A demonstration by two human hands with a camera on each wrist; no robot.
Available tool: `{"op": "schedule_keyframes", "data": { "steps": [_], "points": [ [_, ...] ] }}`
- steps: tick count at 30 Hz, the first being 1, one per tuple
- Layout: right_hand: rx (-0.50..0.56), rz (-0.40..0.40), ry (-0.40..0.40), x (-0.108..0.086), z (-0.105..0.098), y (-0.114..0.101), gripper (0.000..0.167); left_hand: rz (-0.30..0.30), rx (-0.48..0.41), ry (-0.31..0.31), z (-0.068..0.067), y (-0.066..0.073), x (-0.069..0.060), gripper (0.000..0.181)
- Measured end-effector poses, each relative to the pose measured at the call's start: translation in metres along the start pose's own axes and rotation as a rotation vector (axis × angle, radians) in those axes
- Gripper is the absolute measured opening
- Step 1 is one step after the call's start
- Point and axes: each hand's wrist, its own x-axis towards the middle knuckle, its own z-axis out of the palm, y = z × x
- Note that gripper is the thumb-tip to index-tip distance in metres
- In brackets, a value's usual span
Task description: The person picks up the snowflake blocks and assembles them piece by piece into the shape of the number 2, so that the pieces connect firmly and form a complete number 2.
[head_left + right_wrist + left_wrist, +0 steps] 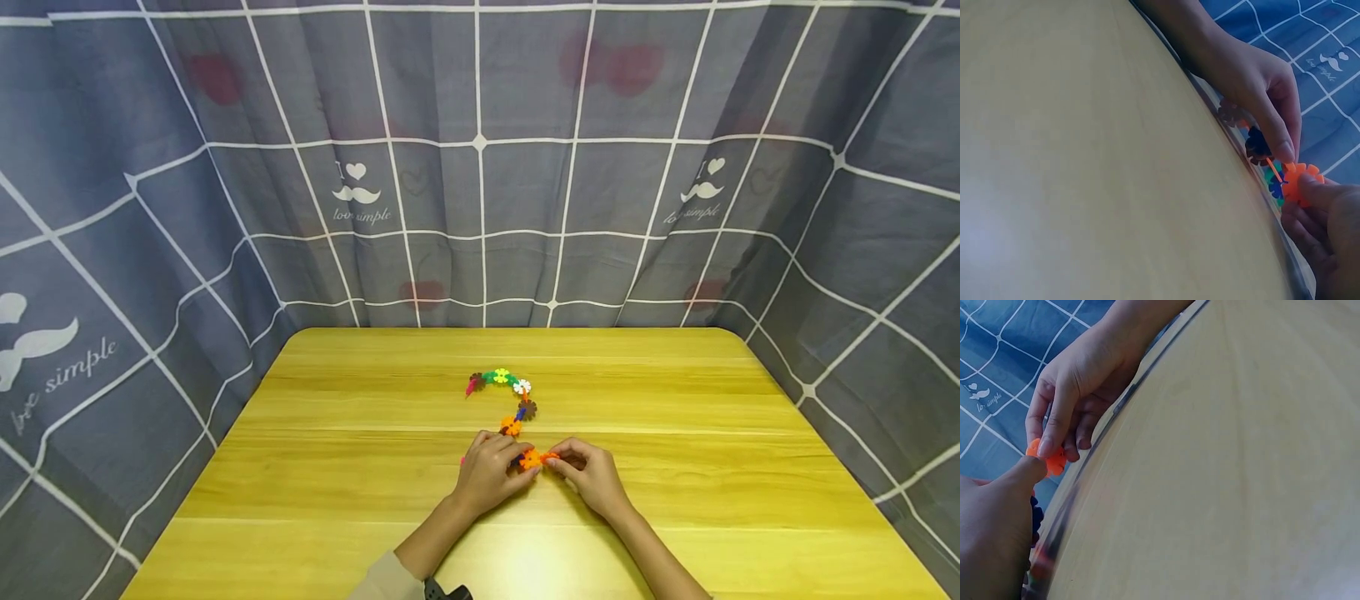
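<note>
My left hand (489,471) pinches an orange snowflake-shaped plastic piece (530,459) at the end of a chain of interlocking discs. Most of that end of the chain is hidden under the hand. Close on its right, my right hand (592,479) pinches another orange snowflake piece (1301,181) between thumb and fingers. The two orange pieces meet edge to edge; whether their slots interlock I cannot tell. A dark blue disc (1259,142) shows beside the left thumb in the right wrist view.
Beyond the left hand, linked discs curve across the wooden table (360,483), among them a yellow disc (502,377), a white disc (522,387) and a brown disc (528,409). A grey checked curtain (435,192) surrounds the table's back and sides.
</note>
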Motion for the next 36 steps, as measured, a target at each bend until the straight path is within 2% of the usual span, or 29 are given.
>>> {"op": "schedule_keyframes", "data": {
  "steps": [5, 14, 22, 25, 28, 31, 33, 36],
  "points": [
    [-0.04, -0.07, -0.008, 0.0, 0.002, -0.001, 0.005, 0.007, -0.011, -0.004, -0.001, 0.0, -0.001, 0.028],
    [-0.066, -0.134, -0.012, 0.001, 0.003, 0.002, 0.006, 0.076, -0.038, 0.02, -0.001, -0.003, -0.001, 0.033],
    [-0.087, -0.185, 0.006, -0.001, 0.008, 0.006, 0.007, 0.067, -0.026, -0.038, -0.003, -0.002, -0.002, 0.031],
    [-0.113, -0.171, 0.015, 0.0, 0.009, 0.016, 0.008, 0.071, -0.009, -0.022, -0.003, -0.002, -0.001, 0.032],
    [-0.153, -0.149, 0.004, 0.002, 0.002, 0.026, 0.009, 0.083, 0.021, -0.007, -0.003, -0.003, 0.0, 0.033],
    [-0.22, -0.109, 0.015, 0.0, -0.017, 0.031, 0.017, 0.082, 0.071, -0.029, -0.003, -0.003, -0.001, 0.032],
    [-0.256, -0.051, 0.021, -0.006, -0.034, 0.033, 0.022, 0.074, 0.099, -0.049, -0.003, -0.003, -0.001, 0.033],
    [-0.306, 0.027, -0.032, -0.02, -0.058, 0.037, 0.031, 0.066, 0.121, -0.038, -0.004, -0.002, 0.002, 0.036]
  ]
}}
